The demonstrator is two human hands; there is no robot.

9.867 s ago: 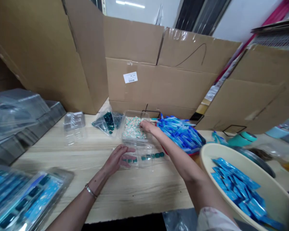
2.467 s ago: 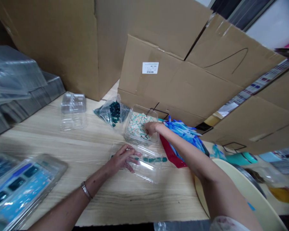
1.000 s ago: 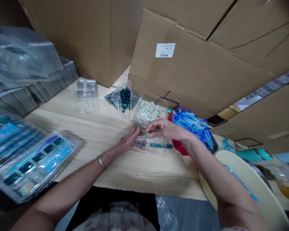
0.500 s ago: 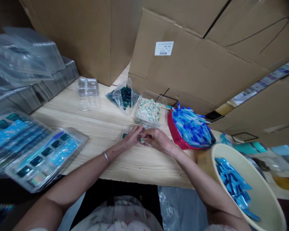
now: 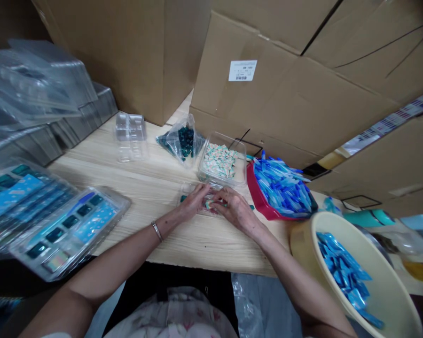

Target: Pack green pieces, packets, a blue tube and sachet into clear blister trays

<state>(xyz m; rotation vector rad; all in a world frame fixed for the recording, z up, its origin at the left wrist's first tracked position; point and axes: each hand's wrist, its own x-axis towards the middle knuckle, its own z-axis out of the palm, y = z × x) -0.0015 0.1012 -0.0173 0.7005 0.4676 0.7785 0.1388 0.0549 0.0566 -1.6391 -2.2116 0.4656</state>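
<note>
A clear plastic blister tray (image 5: pixel 185 188) lies on the table in front of me, with dark teal pieces in its left end. My left hand (image 5: pixel 194 203) grips the tray from the left, its fingers closed over the upper edge. My right hand (image 5: pixel 235 207) pinches over the tray's middle. At its fingertips shows a small white, green and orange piece (image 5: pixel 208 205), partly hidden by the fingers. Just beyond stands a clear tub (image 5: pixel 243 162) of similar small pieces (image 5: pixel 218 160). Left of it, a plastic bag (image 5: pixel 178 141) holds dark teal pieces.
A red bin (image 5: pixel 257 199) of blue pens and a cream bucket (image 5: pixel 391 277) of blue packets stand right. Filled packs (image 5: pixel 70 230) and stacked clear trays (image 5: pixel 56 89) are left; another clear tray (image 5: pixel 130 136) lies farther back. Cardboard boxes (image 5: pixel 268 108) wall the back.
My right hand's fingers have shifted slightly over the tray, and the small coloured piece shows more plainly. My left hand keeps its place. The view has shifted a little.
</note>
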